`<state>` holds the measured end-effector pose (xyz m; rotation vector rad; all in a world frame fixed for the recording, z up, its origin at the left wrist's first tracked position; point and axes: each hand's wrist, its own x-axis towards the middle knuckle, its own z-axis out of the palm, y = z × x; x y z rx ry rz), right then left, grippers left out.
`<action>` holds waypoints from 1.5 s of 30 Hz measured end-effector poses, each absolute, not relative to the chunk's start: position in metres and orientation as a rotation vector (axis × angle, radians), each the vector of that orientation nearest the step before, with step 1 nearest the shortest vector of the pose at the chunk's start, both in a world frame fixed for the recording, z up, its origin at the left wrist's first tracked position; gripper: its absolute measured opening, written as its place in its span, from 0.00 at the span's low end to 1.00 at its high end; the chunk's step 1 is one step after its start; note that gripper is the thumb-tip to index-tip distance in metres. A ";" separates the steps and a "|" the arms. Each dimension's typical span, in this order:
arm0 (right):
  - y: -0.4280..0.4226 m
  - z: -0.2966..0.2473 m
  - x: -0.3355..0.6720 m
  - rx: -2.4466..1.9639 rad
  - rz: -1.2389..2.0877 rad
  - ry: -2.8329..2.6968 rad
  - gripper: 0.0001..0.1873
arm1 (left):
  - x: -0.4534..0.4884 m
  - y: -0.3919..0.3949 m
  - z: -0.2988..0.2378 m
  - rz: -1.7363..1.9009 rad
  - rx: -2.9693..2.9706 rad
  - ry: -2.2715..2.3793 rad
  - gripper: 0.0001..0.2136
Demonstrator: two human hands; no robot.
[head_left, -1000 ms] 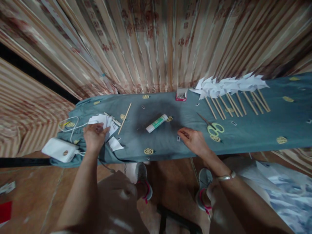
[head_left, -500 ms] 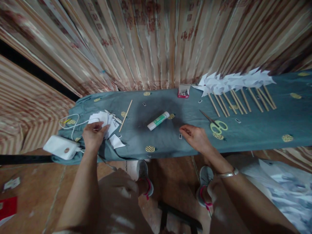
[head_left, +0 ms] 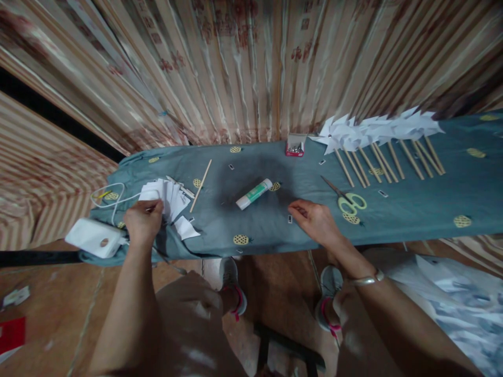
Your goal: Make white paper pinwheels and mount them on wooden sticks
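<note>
— On the bench [head_left: 412, 212]?
— At the far right, a row of paper pinwheels [head_left: 381, 132]; at the left end, fanned white sheets [head_left: 172, 198] beside the left hand [head_left: 142, 222].
— Step in hand?
— Probably picking from the sheets; likely to call for freeing one without dragging the rest.
— And grip?
— Left: at the sheets' edge, apart or clamped impossible to tell. Right hand [head_left: 317, 221]: fingers [head_left: 301, 206] together, nothing visible between.
— Hidden?
— Metal bits [head_left: 294, 150] in the red box [head_left: 294, 154], too tiny to name.
</note>
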<state>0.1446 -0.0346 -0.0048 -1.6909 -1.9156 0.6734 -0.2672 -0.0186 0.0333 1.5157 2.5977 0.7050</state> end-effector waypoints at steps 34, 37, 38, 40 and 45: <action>-0.034 -0.009 0.147 -1.643 0.687 -1.891 0.10 | -0.272 0.004 0.032 1.831 0.897 2.322 0.10; -0.035 -0.008 0.148 -1.623 0.692 -1.881 0.10 | -0.270 0.005 0.036 2.098 1.149 2.103 0.09; -0.036 -0.008 0.149 -1.613 0.697 -1.877 0.10 | -0.265 0.003 0.041 2.185 1.286 1.983 0.09; -0.037 -0.007 0.151 -1.589 0.704 -1.865 0.10 | -0.242 -0.007 0.055 2.284 1.622 1.726 0.05; -0.043 -0.006 0.167 -1.568 0.655 -1.807 0.11 | -0.132 -0.045 0.072 1.599 2.396 1.530 0.04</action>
